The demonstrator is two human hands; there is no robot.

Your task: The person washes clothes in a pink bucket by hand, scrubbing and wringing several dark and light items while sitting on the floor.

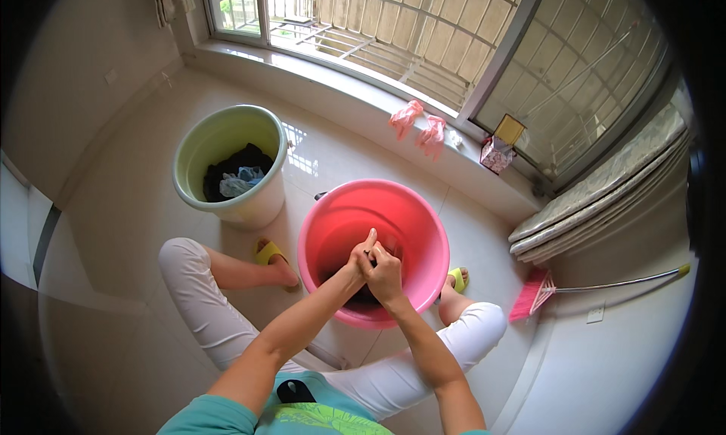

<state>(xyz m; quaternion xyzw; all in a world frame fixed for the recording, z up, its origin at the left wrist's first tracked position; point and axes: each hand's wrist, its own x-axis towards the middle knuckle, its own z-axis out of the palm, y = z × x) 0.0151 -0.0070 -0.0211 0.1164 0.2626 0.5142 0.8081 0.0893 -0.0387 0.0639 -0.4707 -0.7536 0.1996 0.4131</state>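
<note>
Both hands are together over the pink plastic bucket (440,248), which stands on the floor between my legs. My left hand (361,257) has its thumb pointing up. My right hand (383,276) presses against it from the right, fingers bent. A small dark bit shows between the hands, seemingly dark cloth, but most of it is hidden by the fingers. Dark material lies low in the bucket, partly hidden under my wrists. Left of it stands a pale green bucket (266,200) with dark cloth (249,157) and a light blue, crumpled thing (241,180) inside.
Pink plastic bags (406,117) and an open patterned box (498,154) sit on the window ledge. A pink broom (533,296) leans at the right wall near a gathered curtain (612,180). My feet in yellow slippers (269,252) flank the pink bucket.
</note>
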